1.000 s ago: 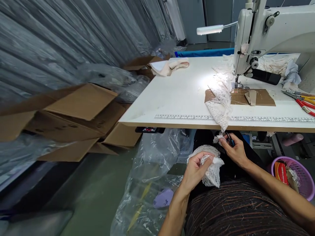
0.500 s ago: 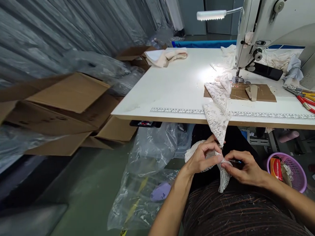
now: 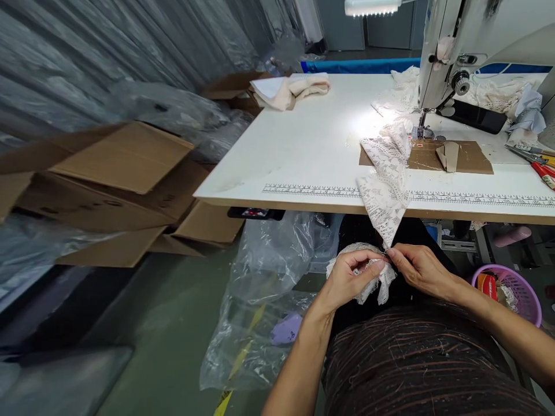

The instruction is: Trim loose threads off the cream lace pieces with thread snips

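Observation:
Below the table's front edge, my left hand [image 3: 353,274] pinches a bunched piece of white lace [image 3: 366,293], which hangs over my lap. My right hand [image 3: 418,267] is closed close beside it, its fingertips at the lower tip of a long lace strip [image 3: 384,199]. A thin dark line shows between the two hands; the small thread snips seen earlier in my right hand are mostly hidden by its fingers now. The strip runs up over the table edge to the presser foot of the sewing machine [image 3: 440,63].
The white table [image 3: 243,167] has a printed ruler along its front. Brown card [image 3: 470,157] lies under the needle, with red-handled scissors [image 3: 541,173] at right. Cardboard boxes [image 3: 121,156] stand left, plastic bags [image 3: 273,260] hang below, and a purple basket [image 3: 524,289] stands at lower right.
My right hand first came down to the lace at my left hand, then rose to the strip's tip. The bunched lace shifted between my fingers. The view has tilted downward.

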